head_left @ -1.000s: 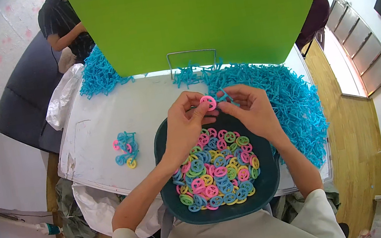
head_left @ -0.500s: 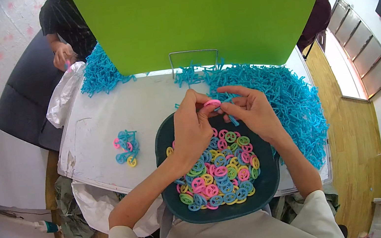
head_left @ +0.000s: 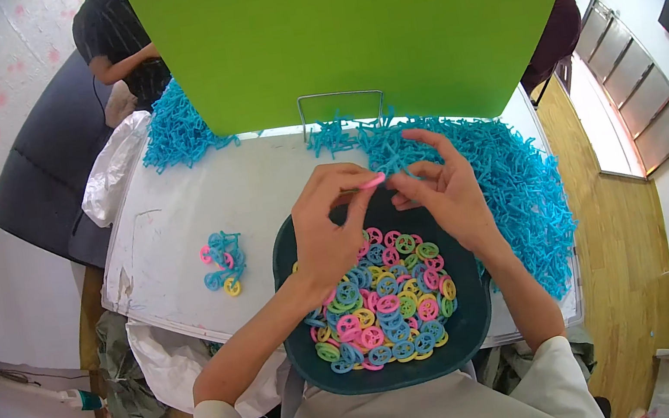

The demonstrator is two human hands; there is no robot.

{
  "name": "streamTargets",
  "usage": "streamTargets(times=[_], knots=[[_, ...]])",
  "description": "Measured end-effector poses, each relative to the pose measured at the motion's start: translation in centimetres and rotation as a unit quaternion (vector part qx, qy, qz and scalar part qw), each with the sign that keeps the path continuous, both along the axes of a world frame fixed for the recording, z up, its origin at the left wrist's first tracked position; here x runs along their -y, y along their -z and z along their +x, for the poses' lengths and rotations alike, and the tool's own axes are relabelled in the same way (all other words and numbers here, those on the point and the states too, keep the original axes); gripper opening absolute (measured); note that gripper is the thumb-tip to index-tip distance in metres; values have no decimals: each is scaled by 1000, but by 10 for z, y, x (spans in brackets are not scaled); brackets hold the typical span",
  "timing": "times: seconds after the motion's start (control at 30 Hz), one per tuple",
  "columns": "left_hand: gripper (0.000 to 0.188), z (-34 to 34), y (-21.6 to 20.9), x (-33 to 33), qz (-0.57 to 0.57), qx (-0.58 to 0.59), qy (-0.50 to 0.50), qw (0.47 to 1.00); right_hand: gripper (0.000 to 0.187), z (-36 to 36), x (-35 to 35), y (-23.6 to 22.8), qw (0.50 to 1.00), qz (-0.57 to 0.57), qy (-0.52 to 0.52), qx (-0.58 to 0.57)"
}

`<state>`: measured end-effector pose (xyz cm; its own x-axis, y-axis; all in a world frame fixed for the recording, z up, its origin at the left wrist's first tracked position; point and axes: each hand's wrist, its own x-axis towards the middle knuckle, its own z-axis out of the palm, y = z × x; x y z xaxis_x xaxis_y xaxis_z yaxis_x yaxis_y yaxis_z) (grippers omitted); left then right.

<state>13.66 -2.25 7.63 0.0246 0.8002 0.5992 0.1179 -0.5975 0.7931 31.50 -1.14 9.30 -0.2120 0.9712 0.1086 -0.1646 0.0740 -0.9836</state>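
My left hand (head_left: 332,218) pinches a small pink plastic wheel (head_left: 372,180) between thumb and fingers, above the far rim of a dark green basin (head_left: 302,363). Close to the wheel's right side is my right hand (head_left: 447,191), thumb bent in against its fingers and the index finger raised. Blue shows by those fingertips, but whether it is a held piece or the pile behind is unclear. Many small spoked wheels (head_left: 388,301) in pink, blue, yellow and green lie in the basin beneath my hands.
Thin blue plastic pieces (head_left: 515,189) cover the table's right side, with another heap (head_left: 177,129) at far left. A small cluster of wheels with blue pieces (head_left: 225,261) lies on the white table (head_left: 154,229). A green panel (head_left: 359,30) stands behind; a person (head_left: 117,42) is at far left.
The left hand with the pink wheel has shifted slightly left, and the right hand slightly right, its index finger lifting. The blue piece that hung below the right fingers no longer shows there.
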Motion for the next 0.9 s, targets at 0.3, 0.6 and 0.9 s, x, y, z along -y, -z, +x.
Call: streamTargets(times=[0.3, 0.6, 0.9], knots=[[37, 0, -8, 5, 177, -162, -34, 970, 24, 6, -6, 1, 999, 5, -35, 38], [30, 4, -10, 5, -176, 132, 83, 972, 16, 1, -2, 11, 983, 157, 34, 91], [19, -6, -9, 2, -227, 129, 99, 960, 13, 2, 1, 5, 943, 229, 26, 242]])
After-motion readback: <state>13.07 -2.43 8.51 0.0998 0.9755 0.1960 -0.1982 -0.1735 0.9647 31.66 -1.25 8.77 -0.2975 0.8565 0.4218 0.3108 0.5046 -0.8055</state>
